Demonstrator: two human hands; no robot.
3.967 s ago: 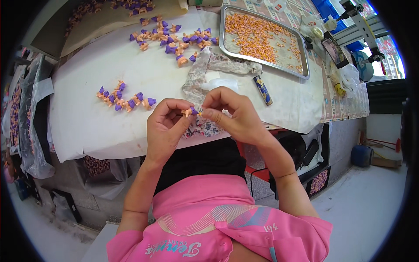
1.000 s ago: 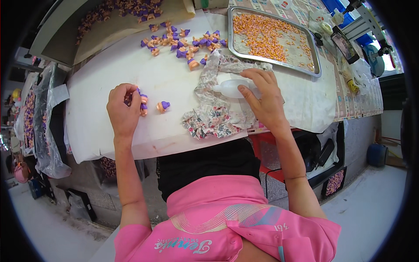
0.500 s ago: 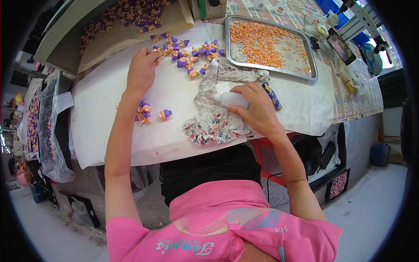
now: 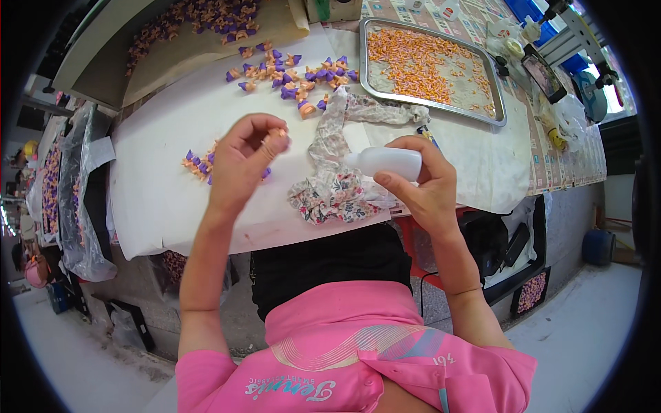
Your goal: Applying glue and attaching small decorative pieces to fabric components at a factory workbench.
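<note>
My left hand (image 4: 237, 165) is raised above the white sheet, its thumb and fingertips pinching a small peach-coloured figure piece (image 4: 277, 132), mostly hidden by the fingers. In my right hand (image 4: 432, 184) is a white squeeze bottle (image 4: 392, 163), lying nearly level with its nozzle toward the left. Below the bottle a crumpled floral cloth (image 4: 337, 196) spreads over the sheet. Loose peach-and-purple figure pieces (image 4: 289, 91) lie scattered beyond my left hand. A smaller group of such pieces (image 4: 200, 164) sits to its left, partly covered by the hand.
A metal tray (image 4: 500, 113) of small orange and pink parts stands at the back right. At the far left, many more figure pieces (image 4: 206, 24) lie on brown paper (image 4: 165, 65). A phone (image 4: 544, 72) on a stand is at the right, beside plastic bags (image 4: 568, 117).
My left hand has come back from the far pile toward me with a figure piece pinched in it. My right hand has lifted the squeeze bottle off the cloth.
</note>
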